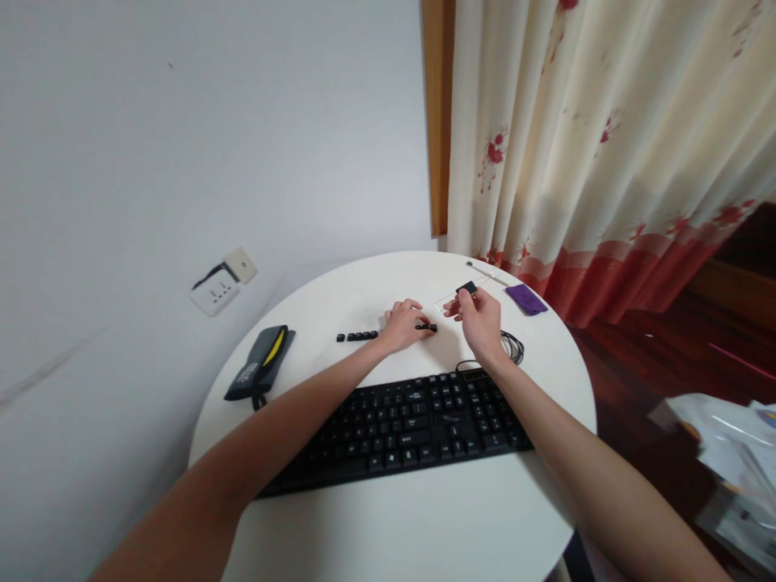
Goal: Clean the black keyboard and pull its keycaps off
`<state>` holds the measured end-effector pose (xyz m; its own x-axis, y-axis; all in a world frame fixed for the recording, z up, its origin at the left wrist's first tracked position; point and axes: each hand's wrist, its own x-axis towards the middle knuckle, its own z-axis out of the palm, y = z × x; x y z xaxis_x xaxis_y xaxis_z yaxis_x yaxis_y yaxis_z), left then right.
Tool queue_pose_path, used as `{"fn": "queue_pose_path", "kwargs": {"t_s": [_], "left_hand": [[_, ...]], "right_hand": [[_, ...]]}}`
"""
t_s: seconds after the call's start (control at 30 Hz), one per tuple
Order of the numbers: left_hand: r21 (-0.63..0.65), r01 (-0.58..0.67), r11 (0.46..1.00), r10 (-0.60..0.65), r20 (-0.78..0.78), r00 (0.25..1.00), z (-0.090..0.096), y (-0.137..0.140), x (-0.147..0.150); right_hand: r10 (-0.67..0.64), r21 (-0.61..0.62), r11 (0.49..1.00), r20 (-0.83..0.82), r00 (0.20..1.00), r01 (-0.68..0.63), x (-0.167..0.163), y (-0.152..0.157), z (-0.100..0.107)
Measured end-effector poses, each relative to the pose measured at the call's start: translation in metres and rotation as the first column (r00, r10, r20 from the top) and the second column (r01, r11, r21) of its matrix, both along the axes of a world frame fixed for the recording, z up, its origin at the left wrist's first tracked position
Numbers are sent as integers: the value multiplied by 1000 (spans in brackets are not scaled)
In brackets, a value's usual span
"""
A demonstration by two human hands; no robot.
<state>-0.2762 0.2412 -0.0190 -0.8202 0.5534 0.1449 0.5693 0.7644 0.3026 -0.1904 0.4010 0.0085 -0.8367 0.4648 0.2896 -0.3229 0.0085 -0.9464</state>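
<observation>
- One left hand (405, 325), palm down, fingers bent over the far tabletop; fingertips at a small black keycap (432, 327); whether they pinch it or only touch it, cannot tell.
- One right hand (481, 320), raised; thumb pressing a small flat dark piece (466, 288) against the fingers, the others loosely curled; the piece's nature and underside hard to make out.
- One row of small black keycaps (362, 335), lying beyond the keyboard; its right part hidden by the left hand; legends too small to read.
- One long black plastic keyboard (418, 424), lying across the table before the person; left part covered by the left forearm, right end partly by the right.
- One coiled thin black cable (521, 349), beside the right wrist, partly hidden by it.
- One thin pale rectangular outline (445, 298), behind the right hand; material unclear.
- One slender dark-tipped rod (488, 274), near a purple cloth piece (526, 299).
- One dark grey pouch with yellow inset (260, 364), at left; lettering illegible.
- One round white table (388, 521); near edge cut off by the frame.
</observation>
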Motion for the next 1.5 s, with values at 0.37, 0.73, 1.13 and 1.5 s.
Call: {"fn": "queue_pose_path", "kwargs": {"t_s": [0.37,0.73,1.13,1.5], "left_hand": [[8,41,999,-41,-11,999,0,5,4],[16,23,1000,-23,3,1000,7,5,1],[288,35,957,-16,-67,998,79,-59,42],[325,67,943,-157,260,953,23,-63,97]], "right_hand": [[16,10,1000,-14,1000,-16,0,-1,0],[15,17,1000,-11,1000,-15,2,-1,1],[155,160,976,-44,987,-147,10,-5,8],[596,527,605,196,779,-596,34,-18,9]]}}
